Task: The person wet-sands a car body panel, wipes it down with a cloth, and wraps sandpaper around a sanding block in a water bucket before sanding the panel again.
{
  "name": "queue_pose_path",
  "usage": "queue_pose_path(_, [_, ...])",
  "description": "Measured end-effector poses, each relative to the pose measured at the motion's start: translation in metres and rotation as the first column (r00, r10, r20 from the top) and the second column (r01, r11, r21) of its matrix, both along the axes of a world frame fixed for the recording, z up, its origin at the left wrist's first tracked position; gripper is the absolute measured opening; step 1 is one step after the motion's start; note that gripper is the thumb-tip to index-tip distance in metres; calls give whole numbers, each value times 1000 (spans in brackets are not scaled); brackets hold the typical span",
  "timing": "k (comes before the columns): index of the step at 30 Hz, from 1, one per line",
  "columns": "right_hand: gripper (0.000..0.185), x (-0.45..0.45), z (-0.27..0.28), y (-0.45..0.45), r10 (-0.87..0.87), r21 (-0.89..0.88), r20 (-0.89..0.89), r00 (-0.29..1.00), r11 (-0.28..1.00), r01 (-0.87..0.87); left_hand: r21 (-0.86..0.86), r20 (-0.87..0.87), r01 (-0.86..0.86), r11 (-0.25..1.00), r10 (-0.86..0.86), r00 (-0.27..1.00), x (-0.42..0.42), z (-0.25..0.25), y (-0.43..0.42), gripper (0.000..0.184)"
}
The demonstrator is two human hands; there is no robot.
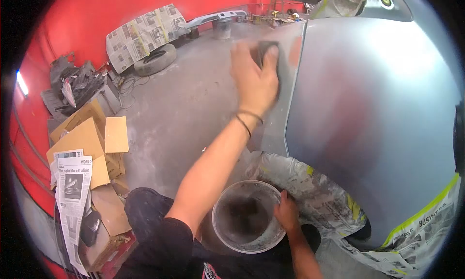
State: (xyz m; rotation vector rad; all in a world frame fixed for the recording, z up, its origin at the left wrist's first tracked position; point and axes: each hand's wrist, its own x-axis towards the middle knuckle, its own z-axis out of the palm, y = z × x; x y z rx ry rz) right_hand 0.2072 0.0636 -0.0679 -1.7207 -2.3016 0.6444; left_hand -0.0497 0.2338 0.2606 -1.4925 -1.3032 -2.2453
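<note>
My left hand (254,78), a dark band at its wrist, is closed around a dark sanding block (268,51). The block is against the narrow grey edge panel (281,107) of a car body, and the hand is slightly blurred. Lower down, my right hand (286,212) grips the rim of a clear plastic bucket (219,230). Dark liquid lies inside the bucket, with a darker patch I cannot make out. Right of the seam stretches a large glossy grey-blue car panel (324,95). Below the seam, the wheel (310,192) is covered with stained newspaper.
Cardboard boxes (85,138) and a newspaper sheet (75,192) stand at left. Behind them are a pile of dark parts (80,85), a tire (157,60) and a newspaper-covered panel (145,33). Masking newspaper (421,235) edges the car at lower right.
</note>
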Motion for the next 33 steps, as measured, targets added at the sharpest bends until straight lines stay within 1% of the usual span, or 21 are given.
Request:
queue_pose_path(2, [56, -7, 14, -1, -34, -27, 15, 999, 999, 35, -2, 40, 8, 1000, -8, 999, -12, 15, 15, 34])
queue_pose_path(3, [56, -10, 19, -2, -46, -37, 21, 999, 998, 47, -30, 79, 32, 999, -29, 996, -12, 17, 14, 34])
queue_pose_path(6, [56, -10, 14, 1, -56, -56, 70, 996, 997, 60, -83, 27, -75, 994, 77, 997, 13, 8, -9, 33])
queue_pose_path(7, [56, -9, 10, 4, -42, -26, 77, 996, 999, 44, -15, -5, -58, 998, 58, 998, 27, -2, -18, 32])
queue_pose_path(9, [56, -6, 5, 1, -9, 21, 99, 995, 1000, 7, -4, -72, -55, 998, 55, 996, 23, 1, -21, 33])
queue_pose_path(10, [57, -2, 2, 2, -6, 23, 80, 997, 1000, 4, -4, -101, -50, 999, 49, 994, 22, 1, -22, 34])
queue_pose_path(11, [57, -2, 10, 1, -6, 18, 58, 998, 1000, 5, -91, -57, -38, 995, 33, 998, 13, 6, -13, 37])
queue_pose_path(14, [57, -5, 17, -5, -2, 19, 14, 1000, 1000, 2, -239, 209, 66, 969, -15, 978, -13, 35, 24, 38])
queue_pose_path(17, [57, -8, 22, -3, -2, 24, -11, 1000, 1000, 2, -181, 104, -77, 981, 97, 990, 2, 23, 16, 40])
queue_pose_path(20, [56, -9, 26, -1, -16, -7, -10, 1000, 1000, 16, -189, -84, 49, 981, -66, 994, 14, 1, -40, 32])
queue_pose_path(21, [56, -7, 25, -3, -16, -29, 3, 1000, 999, 16, -232, -37, 156, 960, -169, 985, 9, -6, -54, 33])
queue_pose_path(23, [55, -6, 25, -6, -27, -46, 17, 999, 999, 28, -305, 71, 373, 876, -369, 927, -5, -18, -83, 36])
queue_pose_path(24, [55, -7, 23, -4, -27, -51, 22, 999, 998, 28, -368, 199, 487, 792, -445, 873, -11, -22, -104, 38])
queue_pose_path(26, [56, -2, 1, 6, 19, 177, -38, 999, 984, -12, -423, 469, 697, 578, -518, 715, -19, -34, -154, 42])
queue_pose_path(27, [56, -5, -1, 1, 44, 279, -66, 997, 960, -24, -441, 479, 702, 560, -514, 711, -21, -43, -175, 44])
queue_pose_path(28, [51, -6, -6, -5, 78, 307, -133, 988, 951, -34, -469, 505, 722, 508, -516, 691, -26, -57, -189, 44])
queue_pose_path(30, [43, -15, 30, -13, 119, 354, -254, 960, 935, -23, -506, 573, 776, 376, -527, 628, -31, -93, -209, 42])
queue_pose_path(31, [45, -24, 47, -23, 31, 148, -506, 862, 988, 51, -406, 699, 875, 264, -527, 483, -31, -108, -215, 41])
queue_pose_path(32, [47, -39, 67, -33, -106, -69, -704, 703, 994, 81, -370, 736, 901, 229, -520, 434, -27, -116, -222, 40])
queue_pose_path(33, [49, -51, 83, -42, -269, -276, -828, 493, 959, 61, -334, 765, 921, 199, -514, 388, -24, -121, -229, 40])
